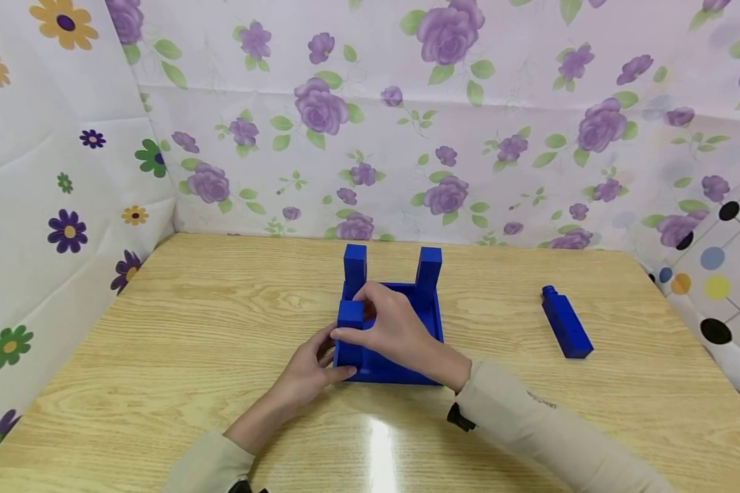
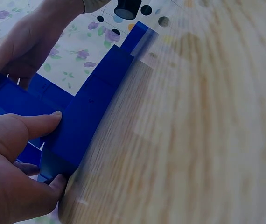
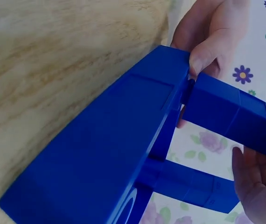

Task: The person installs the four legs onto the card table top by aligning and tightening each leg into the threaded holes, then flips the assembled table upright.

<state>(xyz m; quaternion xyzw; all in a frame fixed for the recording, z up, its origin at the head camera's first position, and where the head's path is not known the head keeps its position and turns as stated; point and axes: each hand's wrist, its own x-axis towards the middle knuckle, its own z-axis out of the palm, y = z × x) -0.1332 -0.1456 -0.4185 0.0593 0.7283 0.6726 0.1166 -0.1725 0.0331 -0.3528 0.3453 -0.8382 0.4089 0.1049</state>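
Observation:
A blue square base [image 1: 395, 376] with raised sides lies on the table, blue square legs standing up from it. My right hand [image 1: 401, 332] pinches the upper part of the front-left leg [image 1: 350, 316] between thumb and fingers. In the right wrist view, a narrow neck [image 3: 187, 92] shows between that leg and the base. My left hand [image 1: 308, 370] grips the base's front-left corner, its thumb on the near side. The back-left leg [image 1: 355, 263] and back-right leg [image 1: 429, 268] stand upright, untouched by either hand.
A loose blue leg [image 1: 567, 325] with a round threaded-looking end lies on the wood-grain table [image 1: 234, 294], right of the base. A floral cloth [image 1: 370, 137] hangs behind the table, and patterned cloths hang at both sides.

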